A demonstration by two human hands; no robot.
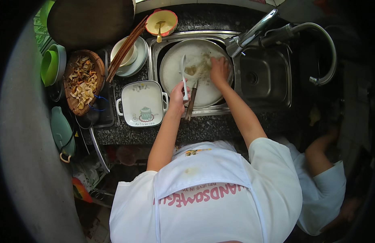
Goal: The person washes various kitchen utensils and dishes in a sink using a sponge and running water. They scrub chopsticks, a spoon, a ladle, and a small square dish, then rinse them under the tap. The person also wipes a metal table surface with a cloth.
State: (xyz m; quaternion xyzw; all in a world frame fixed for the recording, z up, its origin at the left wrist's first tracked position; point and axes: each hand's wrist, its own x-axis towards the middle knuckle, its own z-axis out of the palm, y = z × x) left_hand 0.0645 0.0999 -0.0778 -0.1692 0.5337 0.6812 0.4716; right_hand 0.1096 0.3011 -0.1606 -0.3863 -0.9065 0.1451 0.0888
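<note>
A round metal basin [198,101] of cloudy, foamy water sits in the left bowl of a steel double sink. My left hand [176,96] is closed around the handle of a pale spoon [183,71], whose head points away from me above the foam. Over the basin's right side, my right hand [220,72] reaches down with its fingertips at the foam; whatever lies under them is hidden. A utensil with a dark wooden handle [192,101] leans across the near rim beside my left hand, its other end dipping into the water.
Left of the basin stand a square two-handled dish [141,101] and stacked bowls and plates [128,71] with wooden chopsticks [126,50] across them. A yellow bowl [170,27] holds a spoon. A chrome faucet [251,32] rises behind. Another person's sleeve [327,185] is at right.
</note>
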